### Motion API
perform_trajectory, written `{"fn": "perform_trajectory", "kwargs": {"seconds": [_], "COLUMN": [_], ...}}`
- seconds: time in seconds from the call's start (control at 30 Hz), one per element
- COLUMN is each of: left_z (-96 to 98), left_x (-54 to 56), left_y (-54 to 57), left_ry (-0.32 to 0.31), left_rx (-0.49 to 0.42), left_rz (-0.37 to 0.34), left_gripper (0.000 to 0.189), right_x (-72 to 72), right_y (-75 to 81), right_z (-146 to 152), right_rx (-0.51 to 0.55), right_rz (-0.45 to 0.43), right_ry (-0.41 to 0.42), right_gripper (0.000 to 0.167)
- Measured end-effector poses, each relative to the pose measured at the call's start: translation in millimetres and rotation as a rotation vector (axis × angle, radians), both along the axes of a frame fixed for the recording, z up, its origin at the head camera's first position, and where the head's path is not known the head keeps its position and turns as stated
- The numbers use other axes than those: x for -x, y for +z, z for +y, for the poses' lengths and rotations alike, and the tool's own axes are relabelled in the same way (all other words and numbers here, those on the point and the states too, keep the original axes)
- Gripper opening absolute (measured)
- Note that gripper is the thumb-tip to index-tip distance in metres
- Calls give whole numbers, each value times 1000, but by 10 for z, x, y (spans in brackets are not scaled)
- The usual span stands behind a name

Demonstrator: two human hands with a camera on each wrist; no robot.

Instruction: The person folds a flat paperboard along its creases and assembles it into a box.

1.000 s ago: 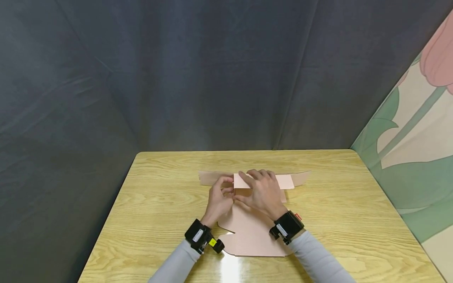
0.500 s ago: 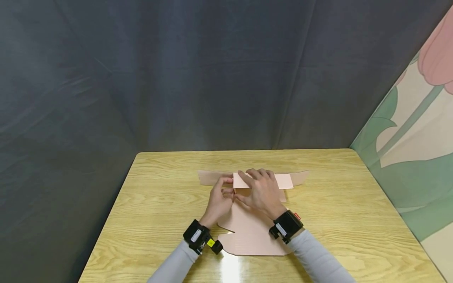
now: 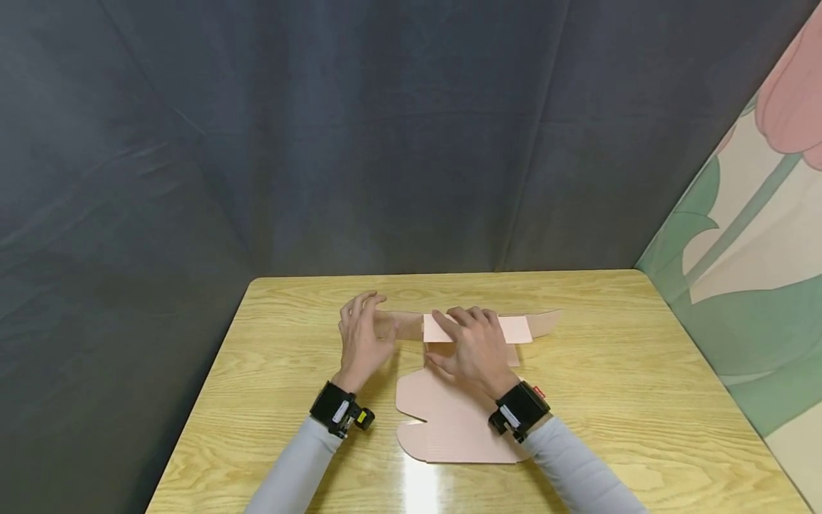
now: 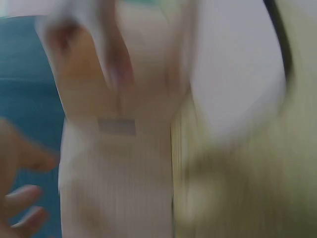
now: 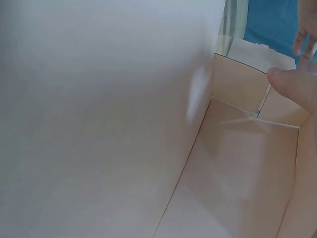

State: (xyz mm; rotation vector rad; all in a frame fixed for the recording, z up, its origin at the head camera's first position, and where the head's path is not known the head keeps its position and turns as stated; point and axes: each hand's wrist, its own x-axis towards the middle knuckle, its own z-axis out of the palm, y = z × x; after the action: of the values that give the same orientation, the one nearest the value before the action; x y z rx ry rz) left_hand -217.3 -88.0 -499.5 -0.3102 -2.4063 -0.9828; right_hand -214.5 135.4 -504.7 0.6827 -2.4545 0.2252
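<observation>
A partly folded cardboard box (image 3: 465, 428) lies on the table, its notched lid panel flat toward me. Its far side stands up, with a long left flap (image 3: 408, 326) and a right flap (image 3: 545, 323) stretching outward. Over that side a pale panel (image 3: 516, 330) is folded. My right hand (image 3: 477, 350) grips this part, fingers over the pale panel and thumb at the inner left corner (image 5: 257, 115). At the left flap's outer end is my left hand (image 3: 363, 341), fingers spread and loosely bent. In the blurred left wrist view its fingers (image 4: 25, 198) appear apart from the cardboard.
The wood-grain table (image 3: 270, 371) surrounds the box. Behind it hangs a dark curtain (image 3: 385, 143), and a flower-patterned cloth (image 3: 758, 285) borders the right side.
My left hand has left the box's inner left corner and moved left to the outer end of the left flap, its fingers spreading. The right hand and box have stayed in place.
</observation>
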Motion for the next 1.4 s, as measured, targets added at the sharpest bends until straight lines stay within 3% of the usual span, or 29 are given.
{"fn": "perform_trajectory", "kwargs": {"seconds": [0.07,0.2,0.4,0.63,0.73,0.93,1.1,1.2,1.4], "left_z": [-75,-124,-138,-121,-96,-49,32,104,219], "left_x": [38,2,-54,-80,-86,-96,-147,-176,-225], "left_y": [-39,-73,-12,5,2,13,12,15,24], "left_ry": [27,24,36,47,33,27,40,66,109], "left_rx": [105,163,197,184,193,227,317,390,454], "left_rz": [-19,-59,-30,-122,-126,-134,-146,-139,-151], "left_gripper": [37,30,23,12,12,15,30,35,45], "right_x": [-2,-9,8,19,38,59,41,30,11], "right_y": [-6,-11,-3,0,-1,-1,14,17,11], "right_z": [-6,-6,-14,-32,-39,-42,-41,-47,-58], "right_rx": [2,8,8,18,17,23,41,39,29], "right_rz": [-1,8,28,20,21,36,38,30,3], "right_ry": [-1,5,15,15,3,-10,-11,-19,-16], "right_gripper": [81,81,81,81,81,83,83,84,83]}}
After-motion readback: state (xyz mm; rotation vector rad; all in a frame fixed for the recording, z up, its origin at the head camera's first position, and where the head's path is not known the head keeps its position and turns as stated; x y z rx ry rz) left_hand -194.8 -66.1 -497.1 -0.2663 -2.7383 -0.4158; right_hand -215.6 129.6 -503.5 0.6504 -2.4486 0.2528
